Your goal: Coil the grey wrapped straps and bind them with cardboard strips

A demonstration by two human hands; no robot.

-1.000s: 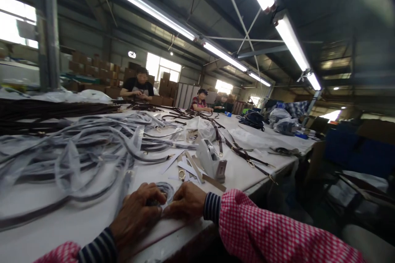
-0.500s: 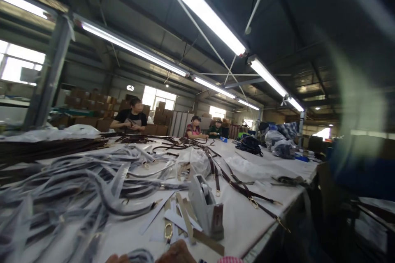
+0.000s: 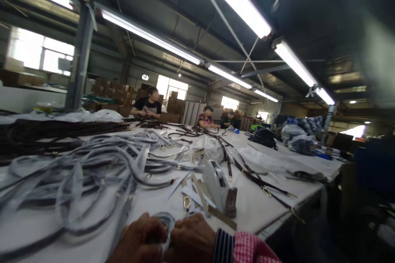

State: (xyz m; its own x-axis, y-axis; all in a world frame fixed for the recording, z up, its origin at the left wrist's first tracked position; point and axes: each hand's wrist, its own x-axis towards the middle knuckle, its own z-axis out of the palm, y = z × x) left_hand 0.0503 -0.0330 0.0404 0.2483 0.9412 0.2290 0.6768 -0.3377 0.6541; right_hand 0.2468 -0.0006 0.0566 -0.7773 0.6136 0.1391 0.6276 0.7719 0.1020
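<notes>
At the bottom edge of the head view my left hand (image 3: 138, 242) and my right hand (image 3: 191, 240) rest together on the white table (image 3: 262, 209). Both have curled fingers closed on a coiled strap wrapped in clear film (image 3: 165, 222), which shows between them. A grey tape dispenser (image 3: 220, 189) stands just beyond my right hand. Paper strips and a brass clasp (image 3: 187, 202) lie in front of it. My right cuff is striped, with a pink checked sleeve.
A large heap of film-wrapped straps (image 3: 92, 164) covers the table's left. Dark unwrapped straps (image 3: 247, 172) trail to the right edge. Three people sit at the far end (image 3: 148, 104). Cardboard boxes (image 3: 108, 90) are stacked behind; bags (image 3: 265, 135) lie far right.
The view tipped up and has come partly back down, so my hands left the frame and show again at the bottom. They still grip the coiled strap.
</notes>
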